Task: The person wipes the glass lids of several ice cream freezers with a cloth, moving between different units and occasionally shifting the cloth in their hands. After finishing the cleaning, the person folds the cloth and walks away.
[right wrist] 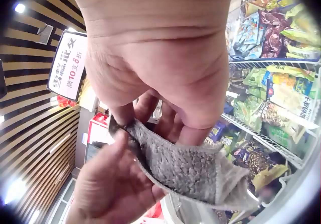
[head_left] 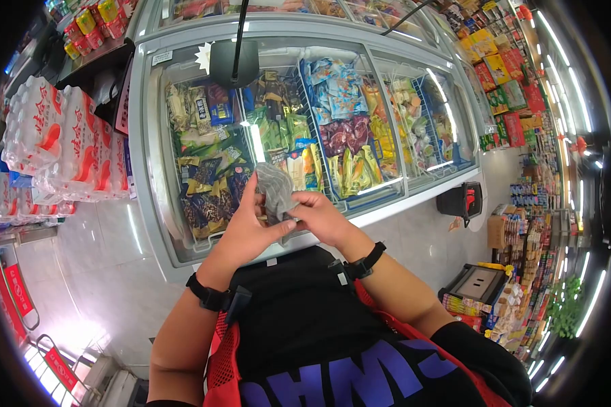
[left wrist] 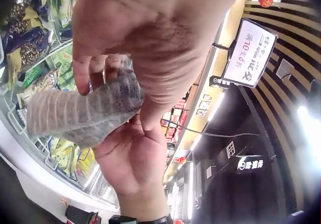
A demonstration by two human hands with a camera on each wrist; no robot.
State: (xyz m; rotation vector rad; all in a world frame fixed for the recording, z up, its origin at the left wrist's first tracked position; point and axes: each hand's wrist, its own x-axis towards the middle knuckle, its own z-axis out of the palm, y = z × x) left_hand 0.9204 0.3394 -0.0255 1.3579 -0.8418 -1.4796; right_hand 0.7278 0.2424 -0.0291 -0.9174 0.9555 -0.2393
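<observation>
The left hand (head_left: 250, 222) is grasping a limp grey cloth (head_left: 274, 186), with the thumb on the near side and fingers behind it, while the right hand (head_left: 321, 218) pinches its edge just to the right. The cloth sits between the two hands, its striped free end reaching out beyond the left fingertips, above the freezer (head_left: 414, 194) full of wrapped packets (head_left: 214, 197). The likeliest trouble is a slip: the material looks soft and floppy, so if one hand lets go before the other has a firm hold, it could fold over, twist or drop away from the fingers onto the freezer. Whether the glass right under the hands is closed cannot be told; were it open, the cloth could land among the packets beyond the left hand and pick up damp or frost. Pulling unevenly could also stretch or bunch the textured fabric, since the hands hold it so close together. The black strap (head_left: 369, 262) behind the right hand seems a lesser hazard, though a loose edge might catch there if drawn back towards the wrist.
</observation>
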